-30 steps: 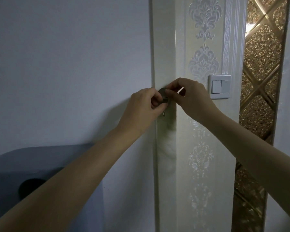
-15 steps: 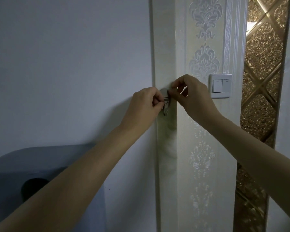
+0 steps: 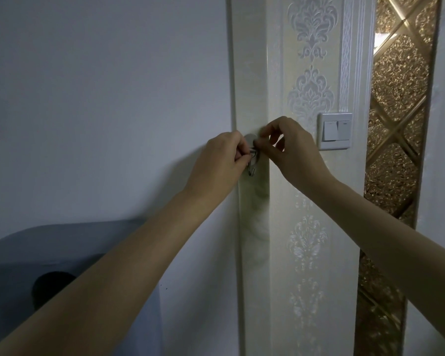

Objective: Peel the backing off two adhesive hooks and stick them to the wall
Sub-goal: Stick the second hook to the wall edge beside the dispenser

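left hand (image 3: 222, 160) grip – clamped on hook (image 3: 252, 160) | right hand (image 3: 290, 147) – pinching it too

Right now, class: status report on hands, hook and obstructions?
Left hand and right hand both pinching the adhesive hook at the cream wall strip. Light switch right, apart. Nothing blocking.

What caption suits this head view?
Both hands, left hand and right hand, hold a hook at the wall.
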